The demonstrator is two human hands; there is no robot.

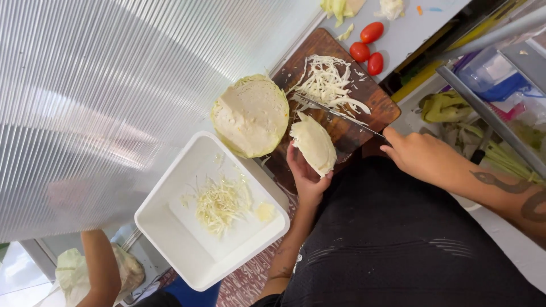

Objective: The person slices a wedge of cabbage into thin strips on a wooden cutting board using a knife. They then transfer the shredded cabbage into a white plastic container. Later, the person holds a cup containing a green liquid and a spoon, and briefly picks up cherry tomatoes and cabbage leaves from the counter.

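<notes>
My left hand (306,176) grips a pale cabbage wedge (313,142) and holds it down on the dark wooden cutting board (372,94). My right hand (418,154) holds a long knife (335,112) by its handle, with the blade lying across the board just beyond the wedge. A pile of shredded cabbage (325,82) lies on the board past the blade. A cut half cabbage (251,115) sits at the board's left edge, flat face up.
A white square tub (170,187) with some shredded cabbage (220,203) stands left of my left arm. Three red tomatoes (367,48) lie beyond the board. A ribbed translucent panel (102,96) fills the left. Another person's arm (99,267) shows at bottom left.
</notes>
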